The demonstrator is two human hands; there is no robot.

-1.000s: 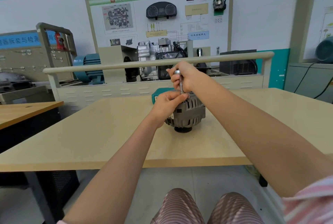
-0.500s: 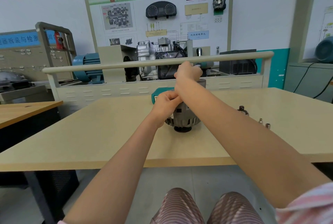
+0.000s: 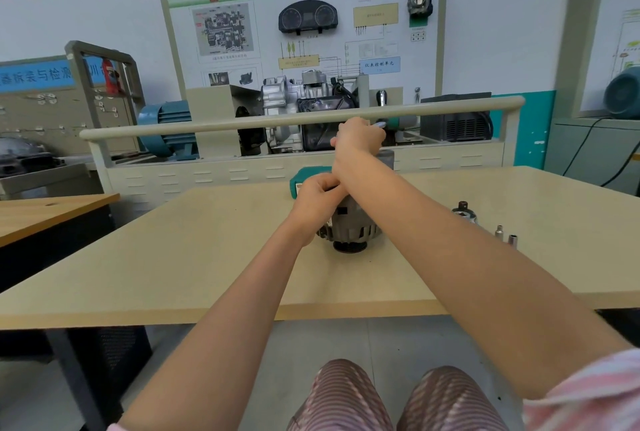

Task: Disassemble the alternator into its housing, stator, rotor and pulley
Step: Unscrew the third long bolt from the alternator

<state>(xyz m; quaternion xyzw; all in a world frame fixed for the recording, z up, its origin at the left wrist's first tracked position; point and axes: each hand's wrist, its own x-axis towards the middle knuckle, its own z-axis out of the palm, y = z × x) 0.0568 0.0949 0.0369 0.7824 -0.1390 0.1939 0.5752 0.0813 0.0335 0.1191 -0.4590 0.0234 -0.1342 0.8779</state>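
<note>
Our left hand point(image 3: 317, 195) curls over the top of the alternator point(image 3: 351, 229), which stands on the table point(image 3: 173, 257). Our right hand point(image 3: 358, 136), raised above it, grips a metal tool point(image 3: 380, 124). Sockets point(image 3: 464, 212) lie to the right.

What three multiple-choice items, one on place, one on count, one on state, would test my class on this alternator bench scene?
1. Where does the alternator stand?
A. on the floor
B. on the table
C. on a shelf

2. How many small sockets stand side by side right of the forearm?
A. two
B. five
C. none

3. What is the right hand doing?
A. lying flat on the table
B. gripping a metal tool
C. hanging idle

Key: 1 B, its base rests on the tabletop; 2 A, a pair is visible; 3 B, fingers curl round the tool.
</note>
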